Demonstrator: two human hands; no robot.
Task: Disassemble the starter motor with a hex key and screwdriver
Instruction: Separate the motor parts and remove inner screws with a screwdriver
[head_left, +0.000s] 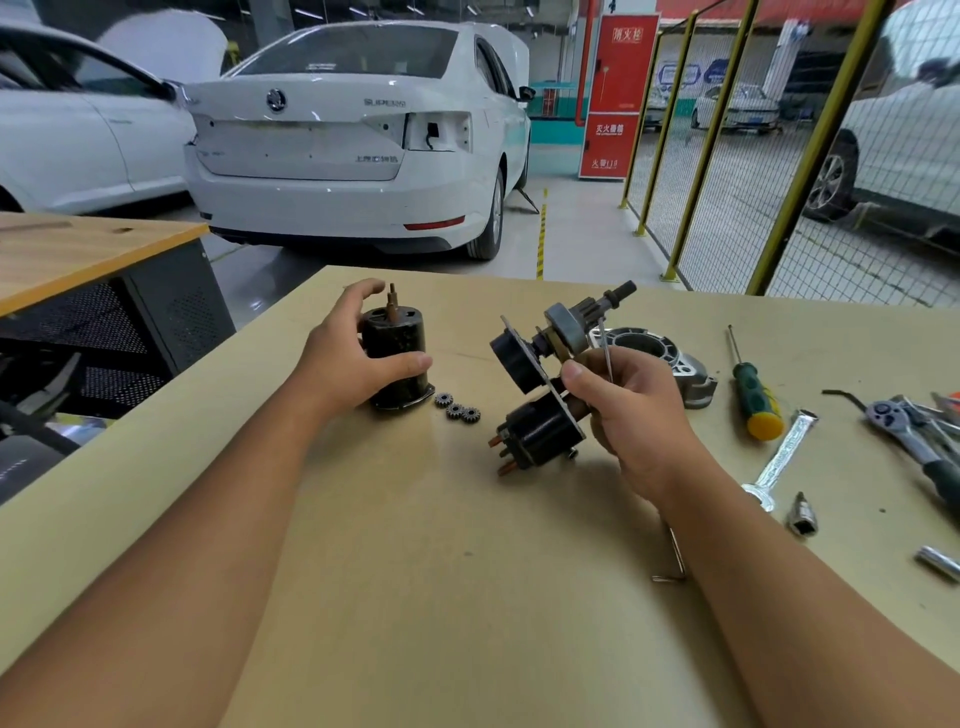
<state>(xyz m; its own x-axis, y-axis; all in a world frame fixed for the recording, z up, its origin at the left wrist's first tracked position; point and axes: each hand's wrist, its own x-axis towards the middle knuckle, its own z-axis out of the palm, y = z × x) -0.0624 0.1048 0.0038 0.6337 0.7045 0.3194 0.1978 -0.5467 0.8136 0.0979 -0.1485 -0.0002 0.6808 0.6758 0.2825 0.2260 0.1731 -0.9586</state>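
Left hand (358, 358) around motor housing (393, 358)

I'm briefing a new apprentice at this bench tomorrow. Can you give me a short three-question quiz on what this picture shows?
1. True or false: the left hand grips the black motor housing standing on the table.
2. How many small gears lie beside that housing?
3. Which does the right hand hold? A) the screwdriver B) the solenoid and drive assembly along with a thin hex key C) the ratchet

Key
1. True.
2. Three, in a short row.
3. B. The screwdriver and ratchet lie on the table to the right.
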